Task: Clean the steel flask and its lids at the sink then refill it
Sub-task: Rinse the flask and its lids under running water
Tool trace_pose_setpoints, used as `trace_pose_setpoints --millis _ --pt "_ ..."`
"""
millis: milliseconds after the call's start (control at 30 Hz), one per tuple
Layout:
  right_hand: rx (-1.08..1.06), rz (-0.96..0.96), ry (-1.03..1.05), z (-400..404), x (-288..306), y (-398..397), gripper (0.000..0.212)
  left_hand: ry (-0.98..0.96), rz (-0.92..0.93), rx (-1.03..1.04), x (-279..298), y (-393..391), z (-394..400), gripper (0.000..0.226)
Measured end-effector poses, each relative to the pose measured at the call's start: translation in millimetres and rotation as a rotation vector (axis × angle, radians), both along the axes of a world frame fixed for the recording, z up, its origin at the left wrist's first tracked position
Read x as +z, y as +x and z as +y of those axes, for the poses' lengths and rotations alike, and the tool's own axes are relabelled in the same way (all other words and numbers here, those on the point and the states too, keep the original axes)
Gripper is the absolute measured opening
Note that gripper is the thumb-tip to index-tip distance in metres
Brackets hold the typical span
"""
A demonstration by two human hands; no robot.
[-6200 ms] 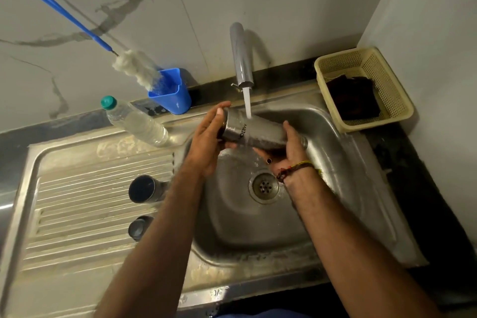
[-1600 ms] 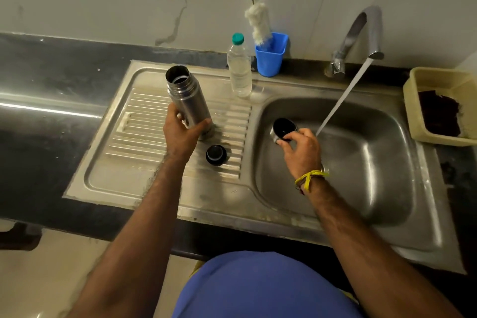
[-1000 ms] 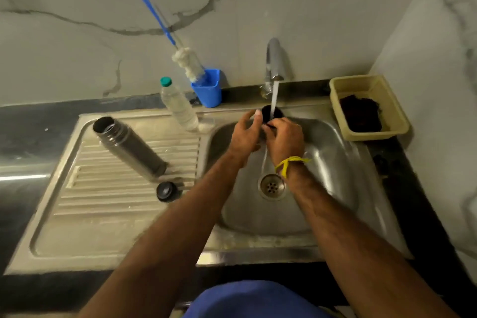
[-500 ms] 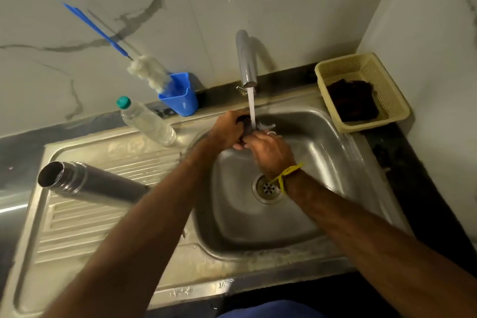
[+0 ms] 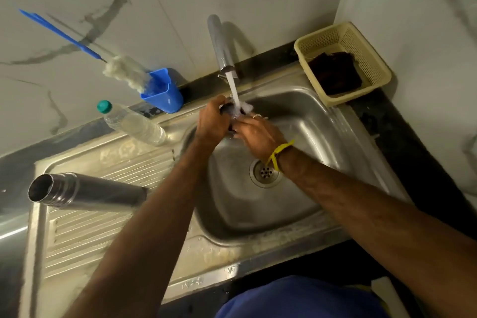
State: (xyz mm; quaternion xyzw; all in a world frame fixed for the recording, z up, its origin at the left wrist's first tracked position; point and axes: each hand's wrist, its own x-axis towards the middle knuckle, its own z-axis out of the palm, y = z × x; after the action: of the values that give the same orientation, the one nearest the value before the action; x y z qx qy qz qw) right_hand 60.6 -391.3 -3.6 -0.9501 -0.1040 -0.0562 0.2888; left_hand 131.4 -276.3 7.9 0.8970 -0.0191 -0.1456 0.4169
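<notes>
The open steel flask (image 5: 85, 192) stands on the ribbed drainboard (image 5: 103, 230) at the left, its mouth empty of any lid. Over the sink bowl (image 5: 304, 142) both hands meet under the running tap (image 5: 222, 46). My left hand (image 5: 211, 121) grips a dark flask lid (image 5: 228, 110) from the left. My right hand (image 5: 255, 134), with a yellow thread at the wrist, closes on the same lid from the right. Water splashes over the lid, and most of it is hidden by the fingers. The second lid is hidden behind my left forearm.
A clear plastic bottle (image 5: 134, 124) with a green cap stands at the back of the drainboard. A blue cup (image 5: 162, 95) behind it holds a white brush with a blue handle (image 5: 124, 72). A cream basket (image 5: 346, 59) with a dark cloth sits at the back right.
The flask was set down on the drainboard and my left hand joined the right on the lid under the tap. In the last half second the hands stay there, rubbing the lid.
</notes>
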Motion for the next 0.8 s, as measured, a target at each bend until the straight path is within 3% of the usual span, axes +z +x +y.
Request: trace_pose_setpoints --millis 133,233,400,500,533,600,700,733,800 --pt "-0.164 0.014 0.034 1.0 -3.1 1.5 0.014 -0.101 0.034 0.084 -1.4 -12.0 -3.0 0.016" --pt "-0.043 -0.045 -0.027 5.3 -9.4 -5.2 0.021 -0.054 0.001 0.008 -4.4 -9.8 0.3 0.013" --pt "-0.125 0.048 -0.082 2.3 -5.7 2.2 0.023 -0.104 0.024 0.063 -4.3 -9.4 -0.3 0.019" --pt "-0.047 -0.005 -0.088 -3.0 -11.9 0.4 0.020 0.015 0.018 -0.076 5.1 0.0 4.9 0.021" --pt "-0.071 0.017 -0.052 -6.5 -14.8 1.4 0.020 -0.028 0.031 -0.119 8.9 2.2 7.6 0.022" --pt "-0.244 0.142 0.213 -4.4 -13.5 2.2 0.020 -0.240 0.153 -0.134 13.6 -4.7 7.9 0.022" --pt "-0.572 0.417 0.957 5.8 -5.6 9.5 0.025 -0.471 0.279 -0.067 0.0 -23.9 2.2 0.026" --pt "-0.598 0.480 1.089 8.6 -8.5 10.7 0.026 -0.498 0.269 -0.037 -7.6 -25.8 0.3 0.025" --pt "-0.516 0.481 1.119 16.3 -9.0 5.7 0.020 -0.480 0.240 0.094 -13.2 -19.9 -3.8 0.022"
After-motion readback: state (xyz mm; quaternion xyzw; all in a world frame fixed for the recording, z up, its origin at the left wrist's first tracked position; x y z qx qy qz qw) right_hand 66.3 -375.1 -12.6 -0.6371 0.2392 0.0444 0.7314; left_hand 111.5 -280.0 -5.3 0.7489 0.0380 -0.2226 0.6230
